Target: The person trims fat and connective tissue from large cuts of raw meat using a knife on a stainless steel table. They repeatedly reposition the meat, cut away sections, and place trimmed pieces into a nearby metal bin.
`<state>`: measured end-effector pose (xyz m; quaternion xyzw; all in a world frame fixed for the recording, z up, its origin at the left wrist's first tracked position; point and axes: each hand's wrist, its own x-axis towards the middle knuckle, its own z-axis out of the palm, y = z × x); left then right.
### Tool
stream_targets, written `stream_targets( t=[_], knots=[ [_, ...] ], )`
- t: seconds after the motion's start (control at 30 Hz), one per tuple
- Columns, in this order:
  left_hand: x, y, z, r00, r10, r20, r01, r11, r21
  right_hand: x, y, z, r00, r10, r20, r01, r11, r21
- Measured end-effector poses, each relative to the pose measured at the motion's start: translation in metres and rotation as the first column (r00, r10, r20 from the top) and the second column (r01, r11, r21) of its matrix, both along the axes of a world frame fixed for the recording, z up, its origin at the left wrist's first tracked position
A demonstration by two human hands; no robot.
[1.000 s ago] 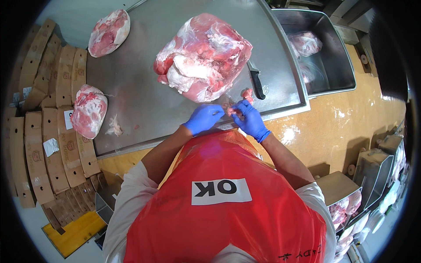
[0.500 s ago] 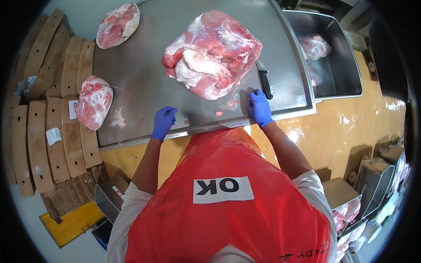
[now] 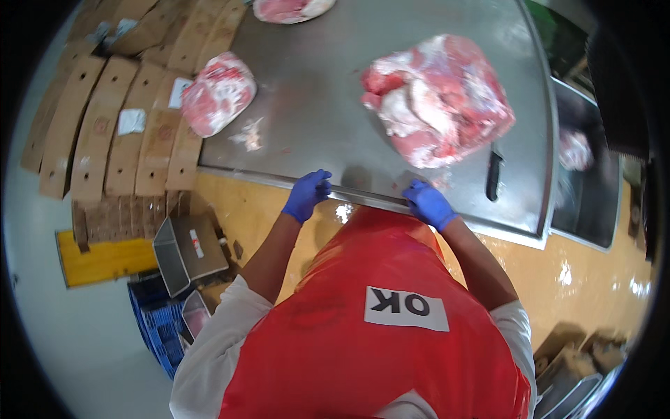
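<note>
Steel table edge (image 3: 363, 197) gripped by both gloved hands.
Left hand (image 3: 306, 195) and right hand (image 3: 428, 203) are curled over the near rim; a large meat cut (image 3: 436, 98) lies just beyond the right hand, a black-handled knife (image 3: 493, 174) beside it.

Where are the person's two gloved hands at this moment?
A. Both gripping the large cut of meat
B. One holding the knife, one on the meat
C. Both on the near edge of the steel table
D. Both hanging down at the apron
C: the left hand and the right hand, in blue gloves, rest on the near rim of the steel table, clear of the large cut of meat; the knife lies untouched.
</note>
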<state>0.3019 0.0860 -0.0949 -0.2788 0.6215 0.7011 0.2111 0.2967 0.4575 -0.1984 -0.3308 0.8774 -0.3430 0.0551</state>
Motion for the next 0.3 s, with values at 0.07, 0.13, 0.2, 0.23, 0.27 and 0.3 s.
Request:
stream_targets(
  t=[0.07, 0.13, 0.2, 0.23, 0.27, 0.3],
  knots=[
    [0.005, -0.01, 0.006, 0.995, 0.101, 0.008, -0.101, 0.995, 0.009, 0.005, 0.002, 0.008, 0.996, -0.012, 0.084, 0.013, 1.0, -0.006],
    [0.014, -0.049, -0.012, 0.985, 0.175, 0.007, -0.174, 0.976, 0.13, 0.008, 0.003, 0.012, 0.988, -0.037, 0.153, 0.033, 0.999, 0.031],
    [0.004, -0.075, -0.023, 0.965, 0.261, -0.007, -0.253, 0.941, 0.224, 0.01, 0.007, 0.008, 0.973, -0.099, 0.21, 0.084, 0.993, 0.082],
    [-0.002, -0.092, -0.022, 0.945, 0.326, -0.019, -0.311, 0.917, 0.248, 0.012, 0.009, 0.009, 0.963, -0.142, 0.227, 0.131, 0.989, 0.063],
    [-0.011, -0.109, -0.02, 0.924, 0.382, -0.026, -0.361, 0.891, 0.277, 0.01, 0.011, 0.01, 0.959, -0.116, 0.259, 0.094, 0.991, 0.098],
    [-0.023, -0.129, -0.016, 0.904, 0.427, -0.038, -0.404, 0.879, 0.254, 0.005, 0.015, 0.009, 0.953, -0.087, 0.291, 0.051, 0.99, 0.129]
  ],
)
